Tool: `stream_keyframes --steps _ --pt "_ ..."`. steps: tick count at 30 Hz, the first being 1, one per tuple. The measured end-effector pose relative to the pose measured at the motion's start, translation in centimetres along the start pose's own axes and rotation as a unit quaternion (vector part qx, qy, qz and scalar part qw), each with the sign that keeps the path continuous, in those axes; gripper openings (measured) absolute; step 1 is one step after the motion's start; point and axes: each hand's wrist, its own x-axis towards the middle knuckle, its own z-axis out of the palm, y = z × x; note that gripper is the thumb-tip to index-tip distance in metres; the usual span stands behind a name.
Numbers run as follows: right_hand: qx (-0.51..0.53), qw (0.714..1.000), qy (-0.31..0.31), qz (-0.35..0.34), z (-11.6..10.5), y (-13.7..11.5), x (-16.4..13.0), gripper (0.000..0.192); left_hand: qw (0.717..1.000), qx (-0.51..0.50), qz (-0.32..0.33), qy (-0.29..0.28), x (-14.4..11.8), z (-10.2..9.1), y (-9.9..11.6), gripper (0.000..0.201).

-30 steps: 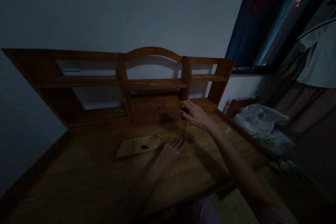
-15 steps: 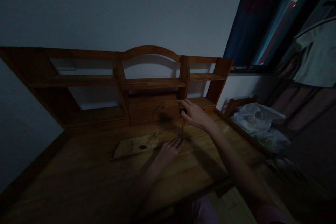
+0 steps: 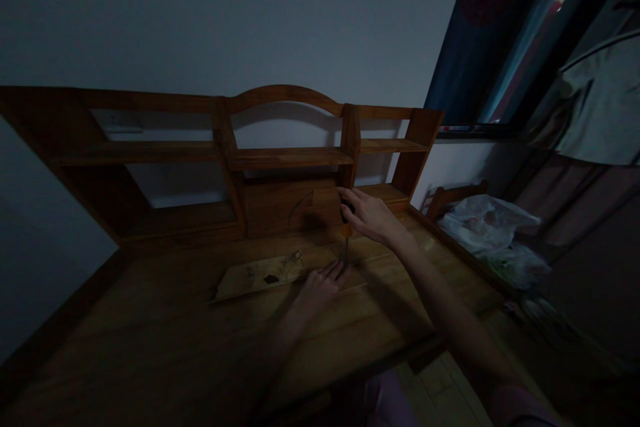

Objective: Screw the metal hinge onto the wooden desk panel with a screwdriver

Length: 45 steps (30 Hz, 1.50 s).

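left hand (image 3: 320,287): bare, no glove, ring or watch visible in the dim light
left forearm: bare up to the frame's lower edge, no sleeve showing
right hand (image 3: 369,217): bare, slender fingers, no jewellery to be made out
right forearm: bare, long
clothing: pinkish-purple fabric below both forearms, details lost in darkness

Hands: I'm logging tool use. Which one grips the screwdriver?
The right hand, raised, grips the upright orange-and-black screwdriver; the left hand lies flat beside the flat wooden board.
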Motion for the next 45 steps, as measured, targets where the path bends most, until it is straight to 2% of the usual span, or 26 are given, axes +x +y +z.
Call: stream_keyframes --steps 4,6,13,20,30,34,40,42,45 --pt "0.087 0.996 0.004 -0.030 0.3 0.6 0.2 0.045 1.000 -0.003 -0.006 0.004 0.0 0.0 0.0 0.056" --pt "0.097 0.994 0.009 -0.039 0.4 0.6 0.3 0.043 1.000 -0.002 -0.006 0.004 0.0 -0.1 0.1 0.057" --pt "-0.060 0.998 0.021 0.013 0.2 0.0 0.1 0.043 1.000 0.015 0.003 -0.009 0.2 -0.9 0.1 0.055" --pt "-0.048 0.999 -0.001 -0.007 -0.5 0.1 -0.3 0.030 1.000 0.012 0.008 -0.001 0.1 -1.0 0.1 0.055" --pt "-0.095 0.994 0.012 0.051 0.6 0.3 0.0 0.042 1.000 0.011 0.003 -0.006 0.0 -1.1 0.1 0.056" --pt "-0.042 0.998 0.021 0.029 0.2 0.3 -0.1 0.038 1.000 0.008 -0.002 -0.010 0.1 -1.5 0.2 0.055" --pt "0.149 0.989 -0.017 0.000 0.2 1.5 -0.1 0.045 1.000 0.008 0.004 -0.008 0.2 -0.9 0.1 0.055" --pt "0.163 0.987 -0.002 -0.007 0.4 1.7 0.0 0.044 1.000 0.008 0.006 -0.008 0.2 -0.6 0.0 0.055" --pt "0.127 0.992 0.022 -0.008 0.7 1.5 0.0 0.040 1.000 0.007 0.008 -0.009 0.2 -0.5 -0.1 0.056"
